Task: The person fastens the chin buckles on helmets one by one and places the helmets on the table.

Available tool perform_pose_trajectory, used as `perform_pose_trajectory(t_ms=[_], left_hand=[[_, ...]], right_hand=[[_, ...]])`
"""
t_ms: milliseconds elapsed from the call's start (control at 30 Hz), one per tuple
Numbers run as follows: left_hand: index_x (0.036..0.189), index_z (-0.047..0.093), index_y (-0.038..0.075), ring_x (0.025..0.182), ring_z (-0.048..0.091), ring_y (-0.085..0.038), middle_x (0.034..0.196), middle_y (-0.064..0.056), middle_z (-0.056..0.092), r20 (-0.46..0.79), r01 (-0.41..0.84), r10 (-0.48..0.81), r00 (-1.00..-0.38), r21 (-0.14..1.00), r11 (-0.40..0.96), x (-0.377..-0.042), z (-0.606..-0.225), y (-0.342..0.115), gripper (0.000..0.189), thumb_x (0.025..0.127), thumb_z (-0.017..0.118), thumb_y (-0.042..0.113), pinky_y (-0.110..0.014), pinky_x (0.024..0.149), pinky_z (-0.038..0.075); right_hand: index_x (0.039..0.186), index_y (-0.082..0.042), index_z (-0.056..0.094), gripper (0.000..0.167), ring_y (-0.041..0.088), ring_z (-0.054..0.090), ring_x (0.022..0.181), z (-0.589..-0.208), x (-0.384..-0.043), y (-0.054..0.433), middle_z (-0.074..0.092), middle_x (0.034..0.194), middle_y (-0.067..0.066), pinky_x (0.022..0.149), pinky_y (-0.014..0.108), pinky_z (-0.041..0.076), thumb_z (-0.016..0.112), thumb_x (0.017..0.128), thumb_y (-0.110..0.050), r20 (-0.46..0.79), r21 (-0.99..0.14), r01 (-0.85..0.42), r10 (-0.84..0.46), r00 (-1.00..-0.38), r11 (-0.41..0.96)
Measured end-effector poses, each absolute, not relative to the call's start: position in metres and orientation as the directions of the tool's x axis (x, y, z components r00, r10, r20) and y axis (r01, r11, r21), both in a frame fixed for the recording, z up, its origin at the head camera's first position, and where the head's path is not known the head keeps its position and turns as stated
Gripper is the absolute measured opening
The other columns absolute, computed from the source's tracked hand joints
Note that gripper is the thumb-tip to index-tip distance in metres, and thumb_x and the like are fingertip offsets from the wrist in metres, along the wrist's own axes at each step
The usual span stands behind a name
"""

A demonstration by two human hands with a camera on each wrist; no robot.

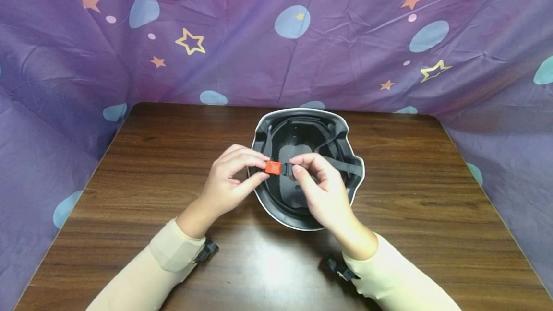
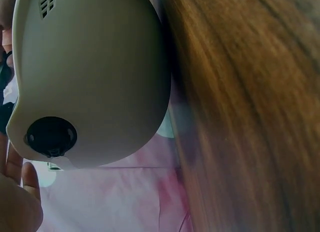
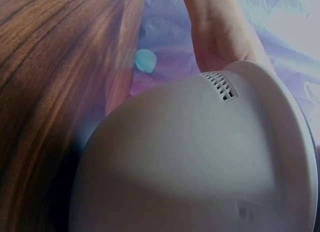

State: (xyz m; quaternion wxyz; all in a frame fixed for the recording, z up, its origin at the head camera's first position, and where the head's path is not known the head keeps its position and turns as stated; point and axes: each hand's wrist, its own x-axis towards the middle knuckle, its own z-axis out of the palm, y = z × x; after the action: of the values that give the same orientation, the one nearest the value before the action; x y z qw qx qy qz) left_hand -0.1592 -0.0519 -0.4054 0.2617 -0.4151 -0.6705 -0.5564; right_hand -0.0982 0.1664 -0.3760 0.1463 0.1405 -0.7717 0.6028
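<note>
A white helmet lies upside down on the table, its black padded inside facing up. Over its opening, my left hand pinches the orange buckle half between thumb and fingers. My right hand pinches the black buckle half from the other side. The two halves lie end to end, right up against each other. From the black half a dark strap runs to the helmet's right rim. The left wrist view has the smooth outer shell with a round black fitting.
The helmet stands on a brown wood-grain table, towards its far edge. Behind and at both sides hangs a purple cloth with stars and blue spots. In the right wrist view a vent grille shows on the shell.
</note>
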Motion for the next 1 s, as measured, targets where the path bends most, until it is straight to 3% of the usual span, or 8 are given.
perform_pose_trajectory(t_ms=[333,633,900,1000], left_hand=[[0.096,0.077,0.010,0.098,0.067,-0.025,0.104,-0.006,0.078,0.818,0.861,0.290,-0.497,0.507,0.046,-0.1588,-0.4047,-0.0499,0.026,0.078,0.090,-0.003,-0.036,0.088,0.050],[0.098,0.077,0.010,0.099,0.067,-0.025,0.105,-0.006,0.078,0.815,0.862,0.302,-0.494,0.504,0.050,-0.1585,-0.4065,-0.0487,0.023,0.081,0.089,0.000,-0.036,0.089,0.051],[0.097,0.077,0.011,0.099,0.068,-0.025,0.105,-0.006,0.078,0.816,0.866,0.306,-0.490,0.497,0.062,-0.1572,-0.4062,-0.0481,0.022,0.081,0.089,0.001,-0.037,0.089,0.051],[0.099,0.076,0.009,0.099,0.067,-0.025,0.105,-0.005,0.078,0.802,0.849,0.294,-0.520,0.522,0.077,-0.1561,-0.4060,-0.0482,0.025,0.080,0.090,0.001,-0.035,0.089,0.050]], right_hand=[[0.114,0.000,0.070,0.013,0.034,0.067,0.087,-0.3778,-0.0976,0.1663,0.069,0.090,0.022,0.073,0.024,0.049,0.065,0.103,-0.003,0.393,-0.884,-0.403,-0.092,-0.915,0.237],[0.113,0.001,0.072,0.013,0.020,0.069,0.087,-0.3770,-0.0970,0.1673,0.073,0.089,0.014,0.077,0.024,0.051,0.065,0.103,-0.002,0.393,-0.883,-0.407,-0.108,-0.913,0.233],[0.114,0.002,0.073,0.014,0.026,0.070,0.089,-0.3779,-0.0984,0.1686,0.073,0.091,0.022,0.079,0.024,0.052,0.066,0.102,-0.001,0.403,-0.878,-0.421,-0.123,-0.907,0.227],[0.114,0.000,0.073,0.014,0.020,0.070,0.089,-0.3764,-0.0988,0.1695,0.074,0.090,0.016,0.079,0.025,0.052,0.066,0.102,-0.001,0.404,-0.870,-0.424,-0.131,-0.905,0.253]])
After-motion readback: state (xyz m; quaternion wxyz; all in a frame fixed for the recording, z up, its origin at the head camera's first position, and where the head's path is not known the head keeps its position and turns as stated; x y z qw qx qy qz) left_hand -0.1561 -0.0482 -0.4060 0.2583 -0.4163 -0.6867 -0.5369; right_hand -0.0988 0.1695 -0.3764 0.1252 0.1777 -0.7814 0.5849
